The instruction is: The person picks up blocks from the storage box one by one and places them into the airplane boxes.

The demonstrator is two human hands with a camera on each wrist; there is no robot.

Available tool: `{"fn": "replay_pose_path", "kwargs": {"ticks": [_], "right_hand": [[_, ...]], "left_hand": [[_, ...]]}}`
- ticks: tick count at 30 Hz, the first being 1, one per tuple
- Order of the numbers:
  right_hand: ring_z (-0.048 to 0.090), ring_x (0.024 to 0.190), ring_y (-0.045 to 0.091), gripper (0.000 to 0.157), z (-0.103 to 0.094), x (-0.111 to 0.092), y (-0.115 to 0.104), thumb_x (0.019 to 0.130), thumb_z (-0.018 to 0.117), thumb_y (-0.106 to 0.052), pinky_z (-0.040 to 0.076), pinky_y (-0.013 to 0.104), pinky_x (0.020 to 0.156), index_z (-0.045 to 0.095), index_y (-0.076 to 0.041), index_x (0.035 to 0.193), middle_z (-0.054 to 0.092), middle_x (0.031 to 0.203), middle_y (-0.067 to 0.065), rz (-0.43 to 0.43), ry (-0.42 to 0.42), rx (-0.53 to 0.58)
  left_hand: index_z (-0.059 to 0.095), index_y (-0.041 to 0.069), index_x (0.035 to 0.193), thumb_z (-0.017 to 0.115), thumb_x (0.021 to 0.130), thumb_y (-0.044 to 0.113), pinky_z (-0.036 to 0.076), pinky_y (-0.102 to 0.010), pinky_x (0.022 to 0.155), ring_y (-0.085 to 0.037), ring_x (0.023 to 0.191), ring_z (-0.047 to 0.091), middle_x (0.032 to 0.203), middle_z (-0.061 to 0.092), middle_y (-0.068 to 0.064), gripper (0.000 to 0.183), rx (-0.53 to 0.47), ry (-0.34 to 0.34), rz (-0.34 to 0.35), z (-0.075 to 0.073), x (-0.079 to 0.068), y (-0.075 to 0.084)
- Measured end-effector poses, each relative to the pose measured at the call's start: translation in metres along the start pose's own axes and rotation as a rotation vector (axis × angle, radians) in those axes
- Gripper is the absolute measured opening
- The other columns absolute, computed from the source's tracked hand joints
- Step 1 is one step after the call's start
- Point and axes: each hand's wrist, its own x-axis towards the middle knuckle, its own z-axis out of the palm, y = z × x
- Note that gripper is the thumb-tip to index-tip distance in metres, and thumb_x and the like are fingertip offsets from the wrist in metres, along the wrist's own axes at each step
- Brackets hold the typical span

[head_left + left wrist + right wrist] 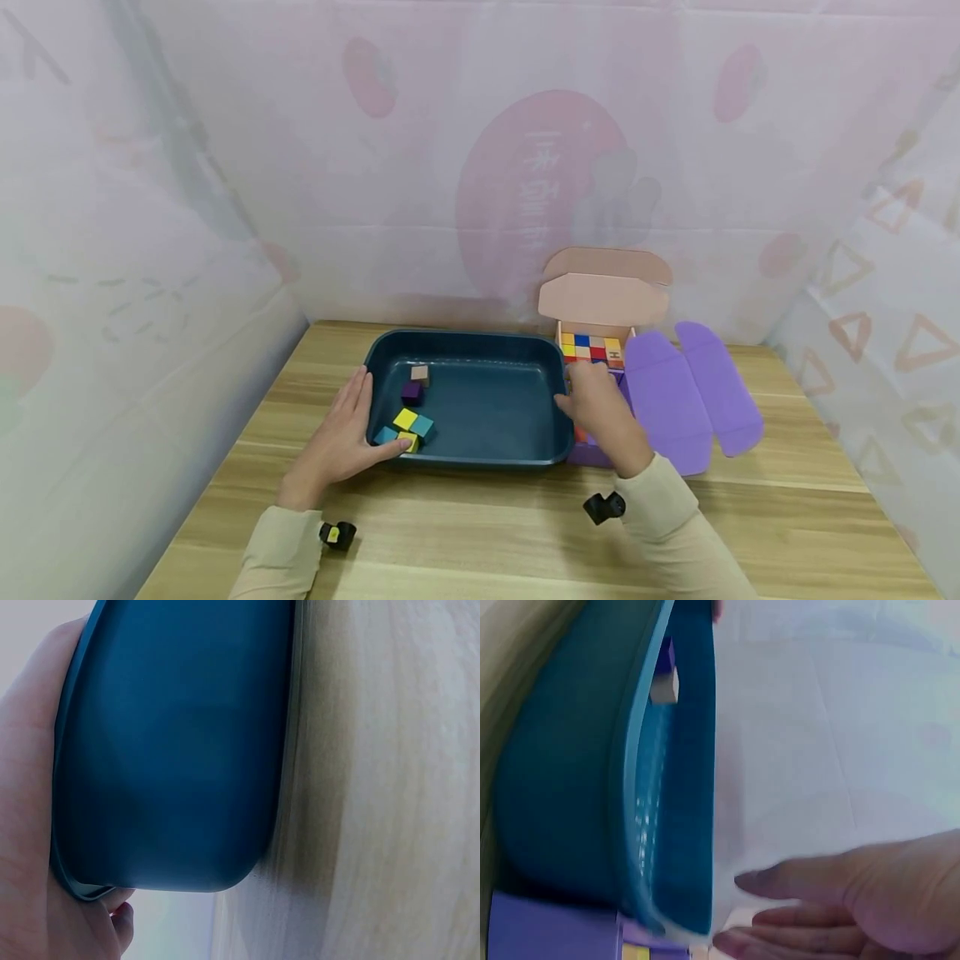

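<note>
A dark teal tray (495,408) lies on the table, holding several small cubes. Near its front left corner are yellow cubes (406,418) and blue cubes (423,427); a purple cube (412,393) and a pale wooden cube (420,375) sit farther back. My left hand (341,437) rests along the tray's left rim, fingers straight, thumb reaching over the front corner. Above the purple box (588,455), beside the tray's right rim, is my right hand (600,408). In the right wrist view its thumb and fingers stand apart, and I see nothing between them.
Behind the purple box, a peach box (603,300) with a raised lid holds several coloured cubes (592,346). The purple lid (678,400) spreads out to the right. Printed cloth walls (420,167) stand behind and beside the wooden table (480,533).
</note>
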Motion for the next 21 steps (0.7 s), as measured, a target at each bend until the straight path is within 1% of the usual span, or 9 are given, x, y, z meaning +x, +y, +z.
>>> {"fn": "replay_pose_path", "kwargs": {"ticks": [4,7,8,10,12,14,15,17,21], "right_hand": [[0.073,0.085,0.022,0.028,0.011,0.002,-0.014,0.090,0.083,-0.010,0.067,0.040,0.080,0.075,0.005,0.114,0.078,0.100,0.016,-0.144,-0.045,0.037],[0.075,0.092,0.023,0.030,0.023,0.004,-0.025,0.091,0.083,-0.011,0.066,0.043,0.088,0.076,0.002,0.117,0.079,0.107,0.016,-0.222,-0.108,0.077],[0.076,0.094,0.023,0.030,0.027,0.005,-0.029,0.092,0.083,-0.012,0.064,0.043,0.094,0.076,0.002,0.117,0.079,0.108,0.017,-0.243,-0.127,0.091],[0.077,0.097,0.025,0.031,0.035,0.007,-0.036,0.092,0.082,-0.013,0.063,0.045,0.097,0.076,0.001,0.119,0.079,0.112,0.018,-0.284,-0.162,0.117],[0.077,0.100,0.026,0.032,0.043,0.009,-0.044,0.093,0.082,-0.013,0.063,0.045,0.098,0.075,0.001,0.121,0.078,0.115,0.019,-0.310,-0.196,0.133],[0.076,0.102,0.025,0.034,0.051,0.011,-0.050,0.094,0.081,-0.015,0.063,0.043,0.099,0.074,0.000,0.124,0.077,0.119,0.019,-0.318,-0.235,0.141],[0.075,0.102,0.024,0.036,0.055,0.012,-0.053,0.095,0.080,-0.015,0.065,0.042,0.094,0.073,0.000,0.126,0.077,0.121,0.019,-0.316,-0.256,0.142],[0.074,0.102,0.021,0.039,0.064,0.014,-0.058,0.095,0.080,-0.017,0.065,0.039,0.094,0.072,0.000,0.129,0.076,0.123,0.018,-0.315,-0.290,0.132],[0.073,0.100,0.017,0.042,0.077,0.017,-0.069,0.094,0.081,-0.020,0.065,0.034,0.092,0.072,-0.001,0.131,0.076,0.123,0.016,-0.331,-0.326,0.109]], "left_hand": [[0.004,0.000,0.169,0.068,0.082,0.081,0.015,-0.066,0.131,-0.042,0.166,0.005,0.179,-0.001,-0.019,0.135,-0.003,-0.005,-0.002,0.000,0.000,0.001],[0.005,0.000,0.169,0.068,0.082,0.081,0.015,-0.067,0.131,-0.042,0.166,0.005,0.179,0.000,-0.019,0.135,0.000,-0.004,-0.003,-0.001,0.001,0.002],[0.005,0.000,0.169,0.067,0.082,0.082,0.016,-0.067,0.131,-0.042,0.166,0.005,0.179,0.000,-0.019,0.135,0.003,-0.004,-0.004,-0.001,0.001,0.002],[0.005,0.000,0.169,0.067,0.082,0.082,0.016,-0.067,0.131,-0.042,0.166,0.006,0.179,0.000,-0.018,0.135,0.004,-0.004,-0.006,-0.001,0.001,0.002],[0.005,-0.001,0.169,0.067,0.081,0.082,0.016,-0.067,0.131,-0.042,0.166,0.006,0.179,-0.001,-0.018,0.135,0.008,-0.006,-0.006,-0.001,0.001,0.002],[0.006,-0.001,0.169,0.067,0.081,0.082,0.017,-0.067,0.131,-0.043,0.166,0.006,0.179,-0.001,-0.018,0.135,0.009,-0.005,-0.006,-0.001,0.001,0.002],[0.006,-0.001,0.169,0.067,0.081,0.082,0.017,-0.067,0.131,-0.043,0.166,0.007,0.179,0.000,-0.018,0.135,0.008,-0.003,-0.005,-0.001,0.001,0.002],[0.006,-0.001,0.169,0.067,0.081,0.082,0.017,-0.067,0.131,-0.043,0.165,0.007,0.179,0.000,-0.018,0.135,0.007,-0.002,-0.006,0.000,0.000,0.003],[0.006,-0.001,0.169,0.068,0.082,0.082,0.017,-0.067,0.131,-0.043,0.165,0.007,0.179,0.000,-0.019,0.135,-0.001,-0.003,-0.003,0.000,-0.001,0.004]]}}
